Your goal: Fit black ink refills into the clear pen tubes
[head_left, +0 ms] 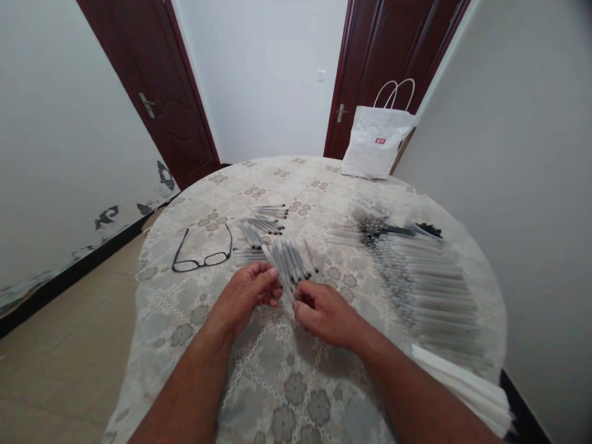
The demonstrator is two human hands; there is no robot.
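My left hand (254, 288) is closed, its thumb and fingertips against a slim, pale translucent pen (283, 279). At the pen's near end, my right hand (324, 311) has its fingers curled in a pinch; blur hides the exact grip. Just beyond my hands lies a loose pile of clear pens (291, 259) with dark ends, fanned out on the tablecloth. Further off to the left, smaller groups of similar pens (266, 225) rest with their dark ends pointing right.
Black-framed glasses (201, 262) lie open on the left. A large stack of translucent tubes (430, 290) fills the right side, with dark small parts (372, 231) behind it. White sheets (462, 388) sit by my right forearm. A white paper bag (377, 142) stands at the back.
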